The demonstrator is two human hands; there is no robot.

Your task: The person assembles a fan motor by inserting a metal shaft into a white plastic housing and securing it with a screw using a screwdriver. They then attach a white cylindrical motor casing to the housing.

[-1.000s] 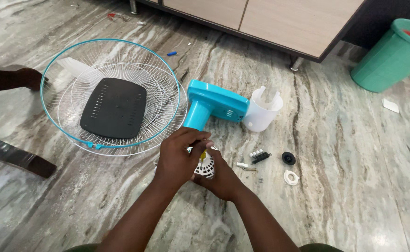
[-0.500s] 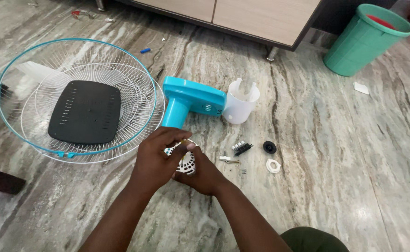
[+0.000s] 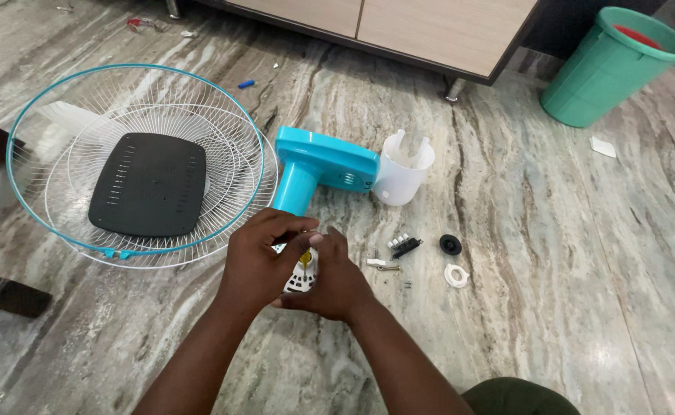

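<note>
While closed — hands [image 3: 295, 269] around white part [image 3: 300, 278]

Teal fan housing [image 3: 326, 165], white wire guard [image 3: 141, 161] teal-rimmed, black plate [image 3: 149, 184], green bin [image 3: 606, 69], grey-veined marble floor [image 3: 545, 230]

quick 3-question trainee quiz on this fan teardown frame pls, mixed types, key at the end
1. True or false: the wire fan guard lies on the floor with a black slotted panel in it.
2. Which small part lies nearest the white ring? A) black round knob B) blue cap C) green bin
3. What do the left hand and right hand grip between them?

Key:
1. True.
2. A.
3. A small white vented part with a yellow-tipped piece on top, just in front of the turquoise fan housing.
</note>
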